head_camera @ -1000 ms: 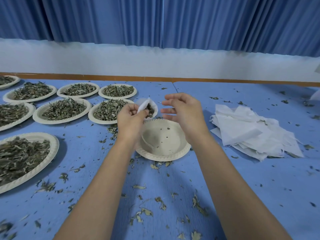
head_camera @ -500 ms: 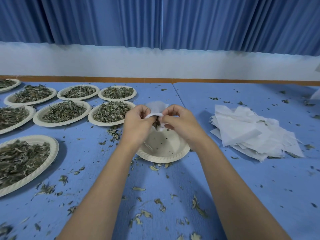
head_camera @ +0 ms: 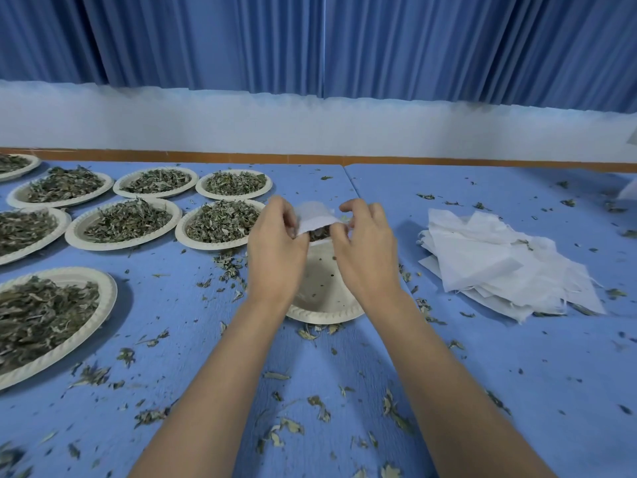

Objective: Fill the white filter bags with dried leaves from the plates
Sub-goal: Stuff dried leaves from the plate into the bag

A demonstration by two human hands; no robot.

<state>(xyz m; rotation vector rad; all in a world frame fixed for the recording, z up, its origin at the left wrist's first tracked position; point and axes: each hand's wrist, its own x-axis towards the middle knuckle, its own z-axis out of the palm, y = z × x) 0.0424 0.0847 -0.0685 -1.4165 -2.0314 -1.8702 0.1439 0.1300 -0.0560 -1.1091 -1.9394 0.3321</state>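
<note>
Seen from the head camera, a person's left hand [head_camera: 275, 250] and right hand [head_camera: 367, 250] meet above the middle of a blue table [head_camera: 482, 374], each pinching one side of a white filter bag [head_camera: 315, 217] between curled fingers and thumb; the left hand grips the bag's left edge and the right hand its right edge, both held clear of the tabletop; dark dried leaves [head_camera: 319, 233] show at the bag's lower part, between the two thumbs, while its pale upper flap stands up behind the fingers; the bag hangs over the far side of an almost bare paper plate [head_camera: 324, 305] that holds only a few crumbs and lies partly hidden beneath the wrists; to the left, plates heaped with leaves [head_camera: 182, 232] sit in rows running toward the far left corner, the closest of them just beside the left hand, and a larger-looking one [head_camera: 107, 294] lies at the near left edge of the frame; to the right, well apart from the hands, a loose pile of flat white filter bags [head_camera: 499, 267] spreads across the table, a few stray bits of leaf resting on it; leaf fragments [head_camera: 317, 405] litter the surface, thickest between the forearms and around the bare plate; beyond the table's far edge run an orange strip [head_camera: 206, 157], a white wall [head_camera: 310, 125] and a pleated blue curtain [head_camera: 344, 46].
</note>
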